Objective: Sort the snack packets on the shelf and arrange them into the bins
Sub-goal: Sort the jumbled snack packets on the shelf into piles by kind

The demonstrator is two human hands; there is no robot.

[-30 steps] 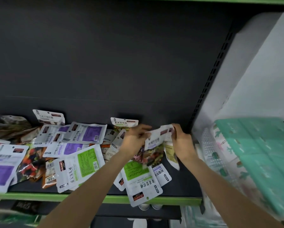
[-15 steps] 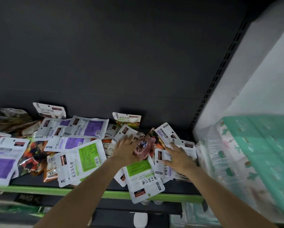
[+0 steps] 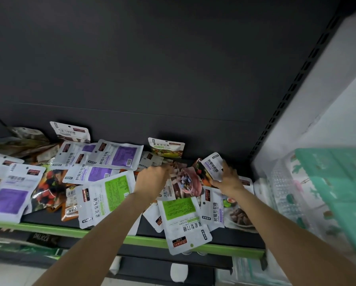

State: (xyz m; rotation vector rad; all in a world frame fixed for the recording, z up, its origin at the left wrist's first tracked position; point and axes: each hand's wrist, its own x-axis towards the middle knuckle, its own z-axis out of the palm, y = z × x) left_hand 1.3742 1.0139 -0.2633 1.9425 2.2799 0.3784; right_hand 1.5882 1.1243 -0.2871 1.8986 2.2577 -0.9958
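Several snack packets lie scattered on a dark shelf (image 3: 237,237) with a green front edge. My left hand (image 3: 152,179) holds the left edge of a pink-pictured packet (image 3: 183,183) lifted off the pile. My right hand (image 3: 227,178) grips a small white packet with purple print (image 3: 212,165), raised above the heap. A white and green packet (image 3: 181,217) hangs over the shelf's front edge below my hands. Purple-labelled packets (image 3: 117,154) lie to the left.
A clear plastic bin (image 3: 284,186) stands to the right of the shelf, with a blurred teal crate-like object (image 3: 338,193) near the camera. A perforated upright (image 3: 292,91) marks the shelf's right end. Dark packets (image 3: 20,141) fill the far left.
Both hands came down flat onto the pile half a second ago; now each has picked up a packet, the left a pink-pictured one, the right a small purple-printed one.
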